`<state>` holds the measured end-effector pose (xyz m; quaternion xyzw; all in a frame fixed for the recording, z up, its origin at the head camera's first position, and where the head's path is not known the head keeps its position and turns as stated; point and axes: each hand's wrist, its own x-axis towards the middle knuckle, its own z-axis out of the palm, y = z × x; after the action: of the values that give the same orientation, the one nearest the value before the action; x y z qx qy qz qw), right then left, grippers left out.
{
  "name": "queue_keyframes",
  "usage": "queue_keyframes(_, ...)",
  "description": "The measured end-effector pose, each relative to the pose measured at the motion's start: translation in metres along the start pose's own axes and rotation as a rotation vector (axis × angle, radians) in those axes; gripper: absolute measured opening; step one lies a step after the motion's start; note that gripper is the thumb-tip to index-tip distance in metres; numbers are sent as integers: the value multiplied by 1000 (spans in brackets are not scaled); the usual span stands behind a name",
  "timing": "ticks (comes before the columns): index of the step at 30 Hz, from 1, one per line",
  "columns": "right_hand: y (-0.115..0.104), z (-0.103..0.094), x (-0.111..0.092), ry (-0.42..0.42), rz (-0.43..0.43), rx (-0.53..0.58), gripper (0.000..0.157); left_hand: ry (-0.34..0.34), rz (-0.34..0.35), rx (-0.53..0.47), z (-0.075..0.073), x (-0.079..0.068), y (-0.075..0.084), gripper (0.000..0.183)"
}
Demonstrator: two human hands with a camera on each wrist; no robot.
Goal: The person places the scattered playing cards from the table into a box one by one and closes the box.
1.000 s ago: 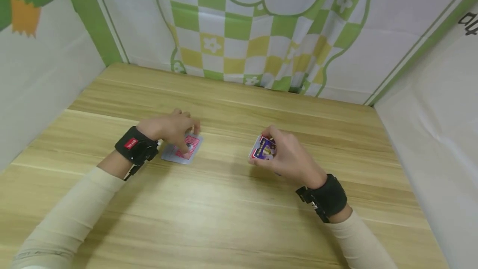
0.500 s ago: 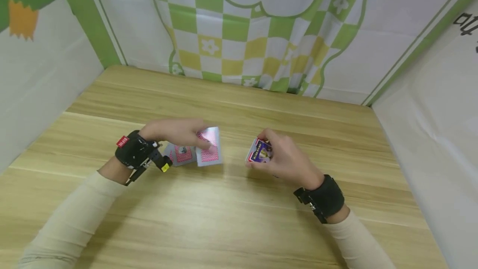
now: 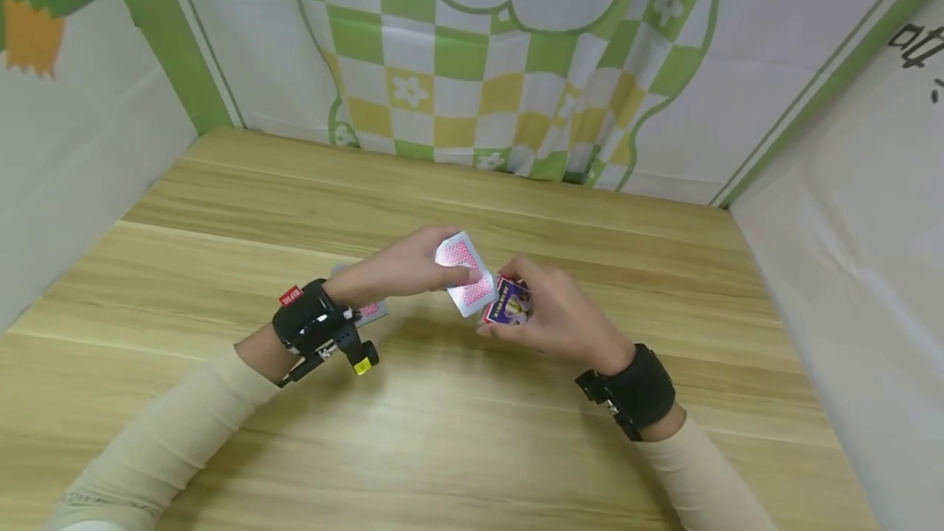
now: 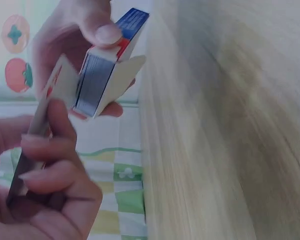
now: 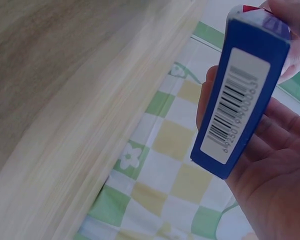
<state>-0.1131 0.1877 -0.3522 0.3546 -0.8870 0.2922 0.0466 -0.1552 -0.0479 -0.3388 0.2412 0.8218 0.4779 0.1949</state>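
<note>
My left hand (image 3: 409, 265) pinches playing cards (image 3: 474, 295), thumb on their red-patterned backs. In the left wrist view the fingers curl under the cards (image 4: 63, 82), whose leading edge comes right up to the card box. My right hand (image 3: 571, 318) grips that blue and red card box (image 3: 510, 301) between thumb and fingers, its end facing the left hand. A flap (image 4: 124, 77) stands folded out at the end, and a stack of grey edges (image 4: 94, 82) shows inside. The box's barcode side (image 5: 232, 105) faces the right wrist camera.
More red-backed cards (image 3: 372, 312) lie on the wooden table (image 3: 442, 433), partly hidden under the left wrist. A green, white and yellow checked curtain (image 3: 472, 80) hangs along the table's back edge. White panels (image 3: 841, 211) stand at both sides.
My left hand has picked cards up from the pile on the table and carried them right, to the box. My right hand stays nearly in place, still holding the box.
</note>
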Motion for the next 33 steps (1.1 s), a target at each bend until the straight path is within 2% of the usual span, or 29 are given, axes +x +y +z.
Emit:
queue_keyframes(4,-2,-1,1,9,6,-1,57,144,44,41,11,2,3,25)
queue_keyframes(8,-1,-2,0,33,26,-12,59,276,94,47,26,2,5,22)
queue_keyframes(12,0,-3,0,48,29,-35,59,345,114,18,35,2,5,24)
queue_keyframes(16,0,-3,0,59,22,-39,59,376,102,-8,39,2,5,24)
queue_keyframes(22,1,-3,1,93,28,-40,58,406,68,-94,49,2,4,27)
queue_keyframes(25,3,-3,0,110,29,-47,57,387,64,-108,53,1,3,34)
queue_keyframes(29,5,-4,0,104,9,-67,57,277,55,-76,47,-1,0,35)
queue_keyframes(33,3,-5,1,97,-13,-72,58,197,63,-100,42,-2,-1,26)
